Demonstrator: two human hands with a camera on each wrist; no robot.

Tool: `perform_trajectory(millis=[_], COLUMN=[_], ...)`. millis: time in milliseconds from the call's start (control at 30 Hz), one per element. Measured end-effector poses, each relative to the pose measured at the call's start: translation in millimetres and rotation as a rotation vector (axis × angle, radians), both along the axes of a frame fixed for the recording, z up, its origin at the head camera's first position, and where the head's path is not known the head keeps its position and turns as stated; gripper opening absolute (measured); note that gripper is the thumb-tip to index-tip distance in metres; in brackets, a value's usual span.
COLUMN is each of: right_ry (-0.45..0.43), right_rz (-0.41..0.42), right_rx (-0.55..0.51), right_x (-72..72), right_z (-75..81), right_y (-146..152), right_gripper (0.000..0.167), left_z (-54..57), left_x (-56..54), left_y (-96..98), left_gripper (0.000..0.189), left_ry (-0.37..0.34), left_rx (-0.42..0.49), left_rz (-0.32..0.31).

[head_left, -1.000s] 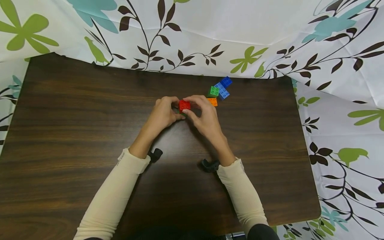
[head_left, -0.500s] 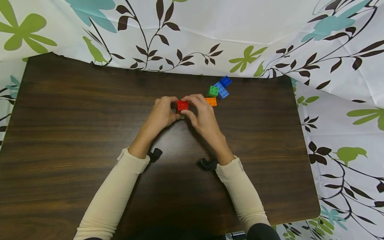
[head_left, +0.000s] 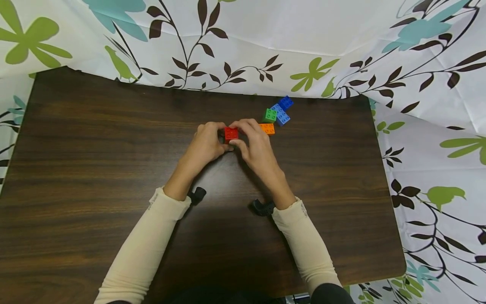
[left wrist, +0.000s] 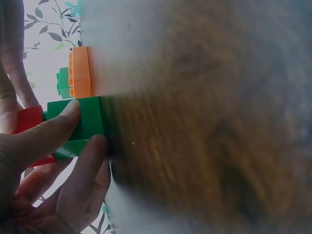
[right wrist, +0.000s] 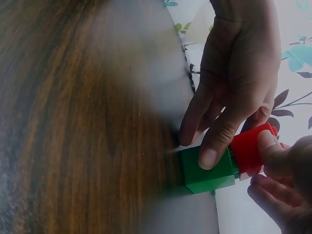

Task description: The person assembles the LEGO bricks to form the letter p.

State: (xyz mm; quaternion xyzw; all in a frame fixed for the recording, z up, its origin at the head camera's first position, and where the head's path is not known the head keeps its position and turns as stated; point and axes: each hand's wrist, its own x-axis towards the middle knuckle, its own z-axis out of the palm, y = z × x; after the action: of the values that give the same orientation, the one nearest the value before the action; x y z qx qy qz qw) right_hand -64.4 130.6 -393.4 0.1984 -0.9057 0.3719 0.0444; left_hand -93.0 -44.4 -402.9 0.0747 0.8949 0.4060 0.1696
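Observation:
My left hand (head_left: 205, 142) grips a green toy building block (left wrist: 87, 118) standing on the table, its thumb and fingers on opposite sides. Directly above it is a red building block (head_left: 231, 134), which my right hand (head_left: 259, 145) pinches between thumb and fingers. In the right wrist view, green studs show in a narrow gap between the red block and the green one, so the two are not flush. From the head view, the red block hides the green block beneath it.
Just beyond my right hand lies an orange block (head_left: 268, 128). Behind it are a smaller green block (head_left: 270, 115), a light blue block (head_left: 281, 115) and a dark blue block (head_left: 286, 102). A patterned cloth (head_left: 250, 38) hangs along the back edge of the dark wooden table (head_left: 114, 147).
The red block has shifted slightly left and turned straighter over the green block, whose edge showed earlier in the head view. My right hand moved with it; the left hand stayed nearly still.

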Motion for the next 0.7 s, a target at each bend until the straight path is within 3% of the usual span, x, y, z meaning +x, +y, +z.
perform_trajectory(millis=[700], right_ry=[-0.019], right_rz=[-0.003], right_rx=[-0.035], right_x=[-1.8], right_z=[-2.1], right_y=[1.2], right_gripper=[0.035], left_z=[0.6], left_x=[-0.9], left_y=[-0.2], left_gripper=[0.040], left_ry=[0.015], left_rx=[0.005], left_rz=[-0.010])
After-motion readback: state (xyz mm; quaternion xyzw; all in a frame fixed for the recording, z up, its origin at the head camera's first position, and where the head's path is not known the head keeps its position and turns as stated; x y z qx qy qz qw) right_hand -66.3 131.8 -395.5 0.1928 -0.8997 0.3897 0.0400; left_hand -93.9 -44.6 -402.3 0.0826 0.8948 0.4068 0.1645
